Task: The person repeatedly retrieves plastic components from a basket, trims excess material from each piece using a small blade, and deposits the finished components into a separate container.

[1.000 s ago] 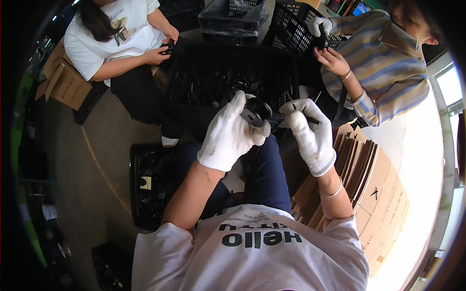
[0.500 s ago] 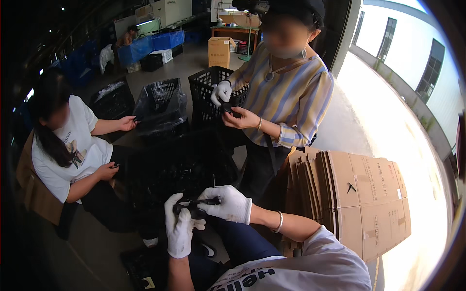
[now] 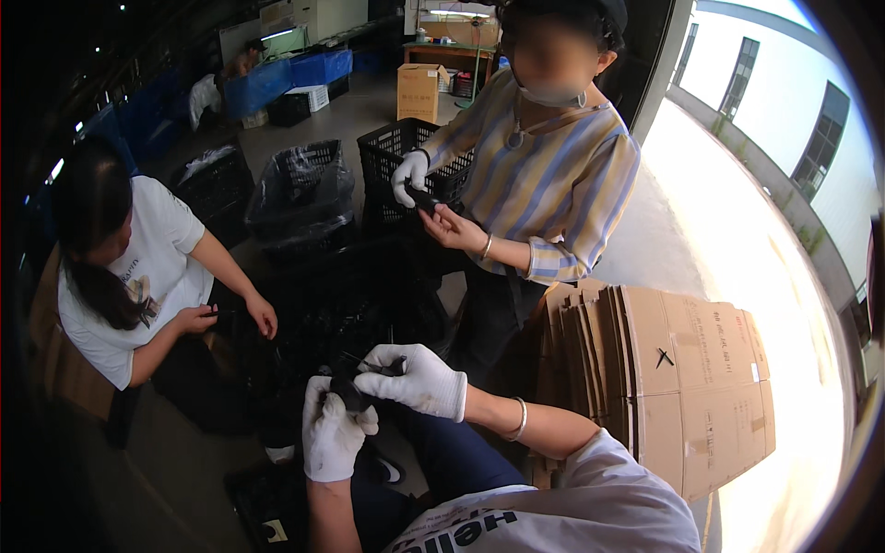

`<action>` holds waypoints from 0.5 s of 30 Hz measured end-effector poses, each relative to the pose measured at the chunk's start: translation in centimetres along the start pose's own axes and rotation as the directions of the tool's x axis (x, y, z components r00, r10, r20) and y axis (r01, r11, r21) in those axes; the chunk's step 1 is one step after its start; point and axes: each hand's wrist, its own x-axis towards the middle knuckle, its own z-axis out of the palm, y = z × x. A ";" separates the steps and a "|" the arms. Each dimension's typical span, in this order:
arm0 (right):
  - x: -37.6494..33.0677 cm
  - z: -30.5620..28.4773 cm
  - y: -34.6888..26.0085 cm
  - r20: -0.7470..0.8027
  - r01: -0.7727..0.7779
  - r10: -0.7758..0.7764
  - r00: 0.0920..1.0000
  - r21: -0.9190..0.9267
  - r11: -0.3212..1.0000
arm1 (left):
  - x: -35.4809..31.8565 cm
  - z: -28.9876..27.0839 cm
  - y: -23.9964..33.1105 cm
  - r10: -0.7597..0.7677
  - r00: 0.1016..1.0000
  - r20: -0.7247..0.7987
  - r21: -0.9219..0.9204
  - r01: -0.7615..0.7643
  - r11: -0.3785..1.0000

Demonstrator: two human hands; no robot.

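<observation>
My left hand [image 3: 332,441], in a white glove, is closed around a small black rounded part [image 3: 348,394], its fingers curled beneath and beside it. My right hand [image 3: 422,385], gloved too, presses against the top of that part. Its fingers also close on a slim black-handled tool [image 3: 398,366], whose thin end points left above the part; the exact kind of tool cannot be made out. Beyond my hands lies a dark heap of black pieces [image 3: 323,318], mostly lost in shadow.
A seated person [image 3: 138,276] on the left and a standing person [image 3: 544,175] ahead each handle a black piece. Black crates [image 3: 392,147] stand behind, one lined with clear plastic [image 3: 304,198]. Flattened cardboard boxes [image 3: 691,369] are stacked at right, a small black piece [image 3: 664,358] on them.
Both my hands have shifted slightly left, and the right has come closer over the part. The seated person's far hand has dropped from the lined crate toward the heap.
</observation>
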 end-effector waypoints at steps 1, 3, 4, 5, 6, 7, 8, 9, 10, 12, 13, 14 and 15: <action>0.2 0.1 -0.3 0.022 0.007 -0.009 1.000 0.065 0.998 | 0.1 0.0 -0.1 0.009 0.995 -0.103 -0.124 -0.021 0.992; -0.2 -0.6 -0.5 -0.062 0.064 -0.057 0.996 0.105 0.992 | 0.9 -0.7 0.2 0.024 0.991 0.128 -0.193 0.001 0.981; -0.6 -1.4 -1.1 -0.084 0.105 -0.101 0.991 0.051 0.993 | 1.8 -0.7 0.1 0.031 0.969 0.245 -0.214 0.022 0.977; -1.0 -1.9 -1.6 -0.119 0.106 -0.098 0.988 0.062 0.992 | 2.0 0.4 0.3 0.029 0.975 0.220 -0.242 0.026 0.970; -1.8 -2.4 -1.9 -0.111 0.080 -0.070 0.991 0.085 0.993 | 2.1 0.8 0.2 -0.006 0.984 0.180 -0.278 0.057 0.959; -1.7 -2.7 -2.6 -0.103 0.071 -0.061 0.993 0.097 0.993 | 2.7 0.4 0.1 0.018 0.966 0.258 -0.277 0.056 0.959; -1.7 -2.5 -3.1 -0.108 0.072 -0.060 0.992 0.116 0.991 | 2.6 0.5 0.1 0.004 0.982 0.189 -0.325 0.058 0.944; -1.7 -2.2 -3.3 -0.121 0.077 -0.062 0.991 0.129 0.989 | 2.4 0.2 0.5 0.007 0.988 0.156 -0.315 0.043 0.948; -1.5 -2.1 -3.1 -0.088 0.061 -0.049 0.995 0.145 0.988 | 2.2 0.0 0.9 -0.002 0.988 0.152 -0.306 0.049 0.951; -1.5 -1.6 -3.0 -0.084 0.030 -0.016 0.996 0.169 0.985 | 1.9 -0.4 1.0 -0.022 0.985 0.169 -0.348 0.080 0.934; -1.5 -1.4 -3.1 -0.091 0.012 0.004 0.996 0.181 0.983 | 1.7 -0.2 1.0 -0.023 0.986 0.167 -0.348 0.081 0.934; -1.6 -1.2 -3.3 -0.104 -0.038 0.060 0.993 0.204 0.978 | 1.4 0.0 0.9 -0.026 0.994 0.106 -0.350 0.062 0.935; -1.7 -1.0 -3.2 -0.110 -0.036 0.059 0.992 0.202 0.979 | 1.2 0.1 0.9 -0.027 0.998 0.048 -0.350 0.042 0.936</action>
